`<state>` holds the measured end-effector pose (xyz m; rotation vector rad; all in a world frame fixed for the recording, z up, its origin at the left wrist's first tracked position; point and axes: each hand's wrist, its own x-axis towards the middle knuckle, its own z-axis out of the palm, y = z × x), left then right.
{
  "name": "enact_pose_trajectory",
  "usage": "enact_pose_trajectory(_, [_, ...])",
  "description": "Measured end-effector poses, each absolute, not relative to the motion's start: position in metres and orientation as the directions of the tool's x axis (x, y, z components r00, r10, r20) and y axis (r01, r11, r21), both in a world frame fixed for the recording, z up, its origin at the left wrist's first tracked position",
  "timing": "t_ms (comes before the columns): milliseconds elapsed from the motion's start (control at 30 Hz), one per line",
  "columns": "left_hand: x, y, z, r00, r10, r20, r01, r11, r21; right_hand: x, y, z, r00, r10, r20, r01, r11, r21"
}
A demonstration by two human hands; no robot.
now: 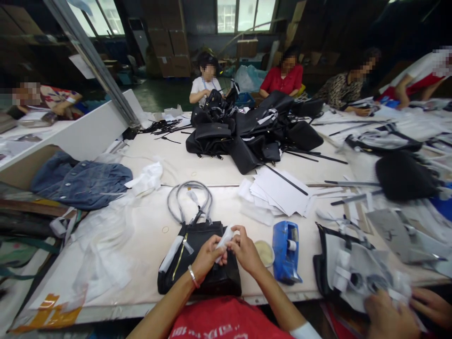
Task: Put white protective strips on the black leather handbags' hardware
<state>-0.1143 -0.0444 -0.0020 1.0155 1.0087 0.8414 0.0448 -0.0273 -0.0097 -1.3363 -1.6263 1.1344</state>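
Observation:
A black handbag [197, 273] lies on the table in front of me, its wrapped handles [176, 207] stretching away from me. A gold zipper [179, 258] runs down its left part, beside a strip of white wrapping [171, 254]. Over the bag's right side, my left hand [211, 252] and my right hand [242, 247] both pinch a piece of white wrapping paper [224, 239]. What lies beneath the paper is hidden by my fingers.
A blue tape dispenser [282, 254] and a roll of tape [264, 253] sit to the right. Beyond are white sheets [282, 190] and a heap of black bags [247, 127]. A denim garment [83, 181] lies left. A co-worker's hands [388, 313] handle another bag [323, 263] at right.

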Motion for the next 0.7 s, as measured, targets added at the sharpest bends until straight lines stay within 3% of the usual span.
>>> enact_pose_trajectory(133, [-0.107,-0.044,0.003,0.259,0.918,-0.301,-0.113,0.338,0.934,0.04,-0.028,-0.028,-0.115,0.987,-0.114,0.033,-0.111,-0.993])
enact_pose_trajectory(233, [-0.103,-0.041,0.009,0.26,0.905,-0.338,-0.196,0.392,0.899,0.039,-0.024,-0.037,-0.155,0.977,-0.149,-0.111,-0.167,-0.98])
enact_pose_trajectory(467, [-0.117,-0.026,0.019,0.588,0.695,-0.414,-0.459,0.708,0.537,0.038,0.0,-0.044,-0.406,0.911,-0.069,-0.137,-0.136,-0.981])
enact_pose_trajectory(700, [-0.125,-0.021,0.013,0.665,0.62,-0.417,-0.491,0.783,0.381,0.042,0.022,-0.051,-0.522,0.848,-0.092,-0.109,-0.173,-0.979])
